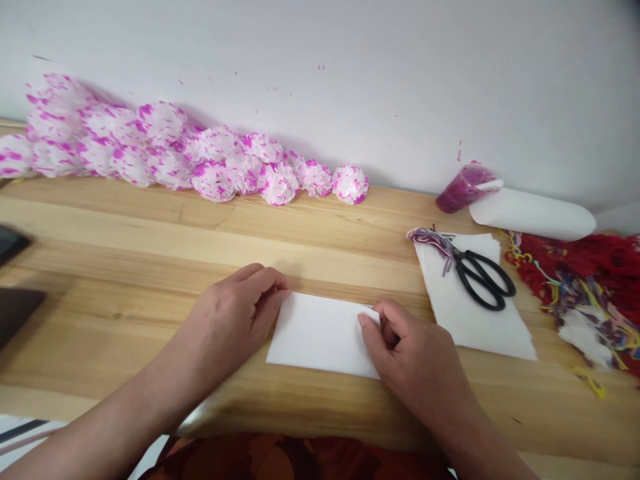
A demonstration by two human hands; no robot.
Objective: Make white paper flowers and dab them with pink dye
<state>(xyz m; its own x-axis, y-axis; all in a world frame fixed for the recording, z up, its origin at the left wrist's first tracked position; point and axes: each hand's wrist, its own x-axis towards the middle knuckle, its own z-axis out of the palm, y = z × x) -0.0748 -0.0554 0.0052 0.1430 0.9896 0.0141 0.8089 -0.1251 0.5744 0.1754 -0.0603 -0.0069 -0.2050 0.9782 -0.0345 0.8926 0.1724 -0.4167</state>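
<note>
A folded white sheet of paper (pixel 320 337) is stretched between my hands just above or on the wooden table. My left hand (pixel 245 300) is closed, pinching the sheet's upper left corner between thumb and fingers. At the upper right corner my right hand (pixel 410 350) grips the sheet, its thumb lying on top and the fingers curled behind. Right of that hand lies a stack of white paper sheets (pixel 440 280), with black-handled scissors (pixel 483 280) and a bundle of purple and white yarn pieces (pixel 433 241) resting on it.
Several white paper pompoms with magenta specks (pixel 215 143) line the wall at the back left. A cup with purple stains (pixel 465 187) leans by a white roll (pixel 535 213). Red fabric with yarn scraps (pixel 590 280) lies at right. Dark flat objects (pixel 17 313) sit at left.
</note>
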